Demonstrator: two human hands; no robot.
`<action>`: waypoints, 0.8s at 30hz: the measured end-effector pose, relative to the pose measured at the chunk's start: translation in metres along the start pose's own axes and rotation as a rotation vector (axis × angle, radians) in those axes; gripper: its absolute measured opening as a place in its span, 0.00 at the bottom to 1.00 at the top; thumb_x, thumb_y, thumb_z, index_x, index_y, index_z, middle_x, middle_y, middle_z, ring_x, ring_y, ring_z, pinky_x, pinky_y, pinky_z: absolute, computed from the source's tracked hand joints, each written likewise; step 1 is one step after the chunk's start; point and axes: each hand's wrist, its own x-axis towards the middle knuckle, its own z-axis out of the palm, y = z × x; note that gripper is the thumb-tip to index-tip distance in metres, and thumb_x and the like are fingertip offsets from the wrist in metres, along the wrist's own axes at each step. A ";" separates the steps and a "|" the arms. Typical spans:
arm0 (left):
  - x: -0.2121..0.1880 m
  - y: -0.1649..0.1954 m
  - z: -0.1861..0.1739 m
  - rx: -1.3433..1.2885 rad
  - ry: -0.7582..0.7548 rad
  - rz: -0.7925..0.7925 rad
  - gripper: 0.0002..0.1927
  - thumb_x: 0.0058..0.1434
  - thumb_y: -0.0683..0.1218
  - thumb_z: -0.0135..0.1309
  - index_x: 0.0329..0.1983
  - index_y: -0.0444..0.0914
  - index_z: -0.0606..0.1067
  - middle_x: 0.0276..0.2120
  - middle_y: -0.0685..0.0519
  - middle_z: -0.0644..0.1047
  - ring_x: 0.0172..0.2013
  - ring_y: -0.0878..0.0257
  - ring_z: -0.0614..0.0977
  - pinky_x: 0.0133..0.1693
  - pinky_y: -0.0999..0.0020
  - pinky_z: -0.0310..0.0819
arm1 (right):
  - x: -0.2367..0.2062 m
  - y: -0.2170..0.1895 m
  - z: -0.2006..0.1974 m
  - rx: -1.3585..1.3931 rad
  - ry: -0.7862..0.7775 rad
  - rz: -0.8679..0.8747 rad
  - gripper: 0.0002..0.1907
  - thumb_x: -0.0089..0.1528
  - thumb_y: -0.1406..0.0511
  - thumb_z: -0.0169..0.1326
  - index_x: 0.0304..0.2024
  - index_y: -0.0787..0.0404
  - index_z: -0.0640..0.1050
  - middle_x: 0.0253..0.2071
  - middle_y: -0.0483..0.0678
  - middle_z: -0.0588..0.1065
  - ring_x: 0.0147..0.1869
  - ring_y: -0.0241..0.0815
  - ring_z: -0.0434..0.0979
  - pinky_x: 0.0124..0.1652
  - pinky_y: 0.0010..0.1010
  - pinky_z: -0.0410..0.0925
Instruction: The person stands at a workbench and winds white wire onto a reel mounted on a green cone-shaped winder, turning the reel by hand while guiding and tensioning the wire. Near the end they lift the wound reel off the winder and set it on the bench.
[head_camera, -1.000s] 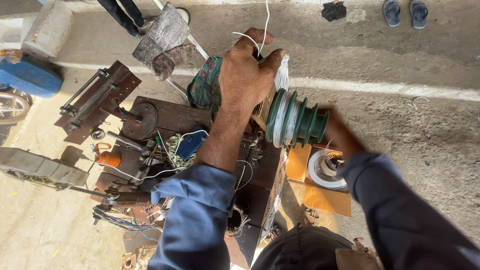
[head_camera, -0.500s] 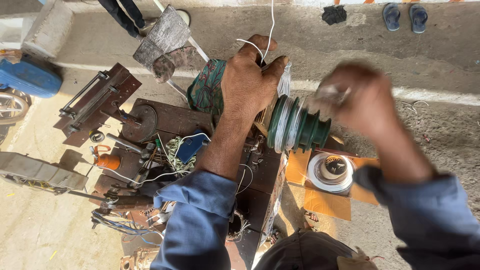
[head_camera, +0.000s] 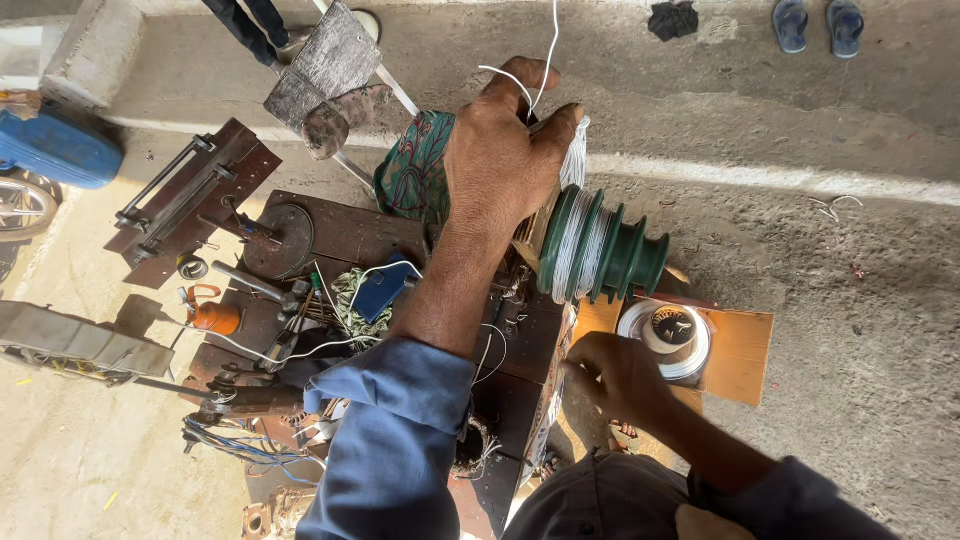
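My left hand is raised over a green stepped winding former and pinches a thin white wire that runs up out of view. White wire turns fill the former's left grooves. My right hand is low, just below the former, with its fingers curled. Whatever they close on is hidden. It is beside a round spool of silvery wire that lies on an orange board.
A dark metal bench holds a blue box, an orange can and loose wires. A patterned green cloth hangs behind my left hand. A blue container and sandals lie on the concrete floor.
My right hand swung from behind the former, up to its right, then down below it beside the spool. My left hand stayed on the wire.
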 end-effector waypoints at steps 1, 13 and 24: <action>0.000 -0.001 0.000 -0.002 -0.011 -0.017 0.17 0.59 0.51 0.66 0.49 0.44 0.77 0.22 0.57 0.79 0.24 0.69 0.84 0.29 0.65 0.78 | 0.003 -0.026 -0.023 -0.159 -0.062 -0.151 0.08 0.61 0.62 0.61 0.31 0.59 0.81 0.23 0.47 0.75 0.25 0.39 0.77 0.25 0.35 0.70; 0.002 0.006 -0.001 -0.005 -0.006 -0.022 0.17 0.59 0.50 0.67 0.48 0.43 0.78 0.17 0.57 0.73 0.19 0.68 0.78 0.22 0.66 0.71 | 0.134 0.136 -0.091 0.353 0.219 0.649 0.10 0.66 0.62 0.59 0.33 0.62 0.80 0.31 0.51 0.78 0.31 0.42 0.78 0.32 0.34 0.76; 0.000 -0.002 0.003 0.013 0.017 0.062 0.18 0.60 0.51 0.67 0.50 0.43 0.76 0.26 0.58 0.80 0.27 0.68 0.86 0.31 0.64 0.80 | 0.009 -0.030 -0.031 -0.429 -0.067 -0.280 0.07 0.60 0.66 0.58 0.26 0.57 0.78 0.25 0.45 0.75 0.28 0.37 0.77 0.25 0.33 0.73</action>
